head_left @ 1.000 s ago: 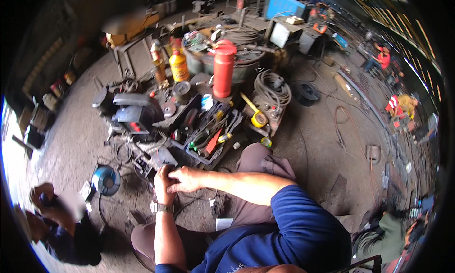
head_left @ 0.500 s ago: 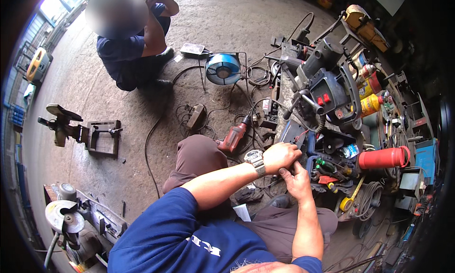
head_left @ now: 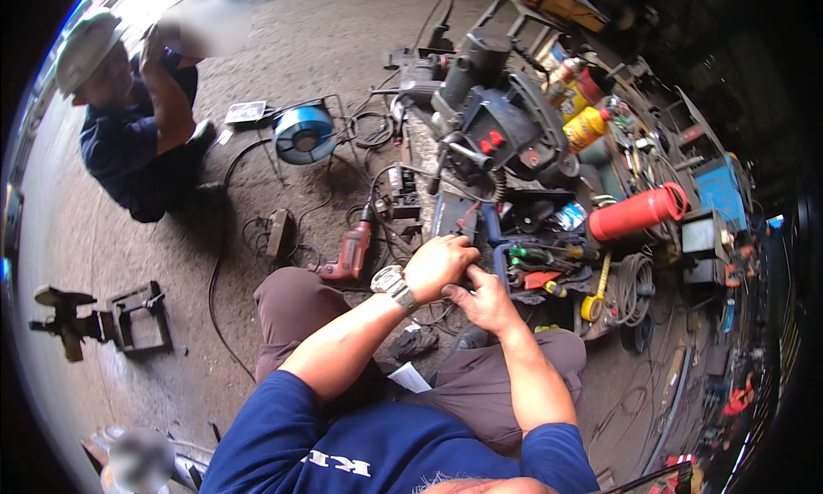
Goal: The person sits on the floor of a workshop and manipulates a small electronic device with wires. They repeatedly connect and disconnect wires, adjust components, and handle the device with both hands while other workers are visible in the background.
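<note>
My left hand (head_left: 435, 269), with a metal-banded watch at its wrist, is closed, its fingers curled down and away from view. Against it rests my right hand (head_left: 487, 300), thumb and fingers pressed together near the left hand's fingers. Whatever lies between the two hands is hidden. Just beyond them is a dark flat-topped box (head_left: 454, 213) with a thin red wire. To the right of my hands an open toolbox (head_left: 499, 269) holds a green-handled screwdriver (head_left: 530, 255) and other tools. A red power drill (head_left: 350, 252) lies on the floor to the left.
A large dark machine with red buttons (head_left: 506, 125) stands ahead right. Nearby are a red cylinder (head_left: 634, 213), a yellow tape measure (head_left: 592, 307) and coiled cable (head_left: 633, 288). A blue drum (head_left: 303, 135) sits in a metal frame. A co-worker (head_left: 141, 142) squats far left; cables cross the floor.
The view has swung right, so the surroundings sit further left. My hands stay pressed together in much the same pose. The co-worker's hands remain raised.
</note>
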Tool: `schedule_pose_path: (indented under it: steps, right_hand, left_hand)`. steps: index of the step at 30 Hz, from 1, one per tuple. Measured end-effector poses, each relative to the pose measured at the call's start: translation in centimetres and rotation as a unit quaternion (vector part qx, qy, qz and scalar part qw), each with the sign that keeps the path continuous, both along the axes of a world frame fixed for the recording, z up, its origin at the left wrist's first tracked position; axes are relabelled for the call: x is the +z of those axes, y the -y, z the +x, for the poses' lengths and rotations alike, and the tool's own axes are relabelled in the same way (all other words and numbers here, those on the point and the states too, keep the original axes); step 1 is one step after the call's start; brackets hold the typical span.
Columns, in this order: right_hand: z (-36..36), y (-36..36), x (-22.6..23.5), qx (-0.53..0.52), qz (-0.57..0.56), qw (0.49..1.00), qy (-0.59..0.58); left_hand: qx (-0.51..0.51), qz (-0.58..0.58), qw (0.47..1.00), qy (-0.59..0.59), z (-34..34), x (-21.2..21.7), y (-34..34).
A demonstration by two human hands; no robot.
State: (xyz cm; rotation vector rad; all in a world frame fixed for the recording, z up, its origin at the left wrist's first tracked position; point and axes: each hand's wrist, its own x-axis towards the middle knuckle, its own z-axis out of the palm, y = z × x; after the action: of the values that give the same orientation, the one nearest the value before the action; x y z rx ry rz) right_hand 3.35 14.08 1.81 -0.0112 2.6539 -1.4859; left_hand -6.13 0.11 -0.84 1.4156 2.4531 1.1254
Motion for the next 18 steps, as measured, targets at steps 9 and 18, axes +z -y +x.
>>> schedule_pose_path:
  steps: [9,18]
  right_hand:
    - [1.0,0.2,-0.1,-0.005,-0.006,0.999,-0.031]
    - [0.7,0.1,0.3,-0.006,0.001,1.0,-0.006]
  left_hand:
    - [0.001,-0.032,0.999,0.009,0.8,-0.8,-0.4]
    - [0.016,0.009,0.999,0.04,0.8,-0.8,-0.4]
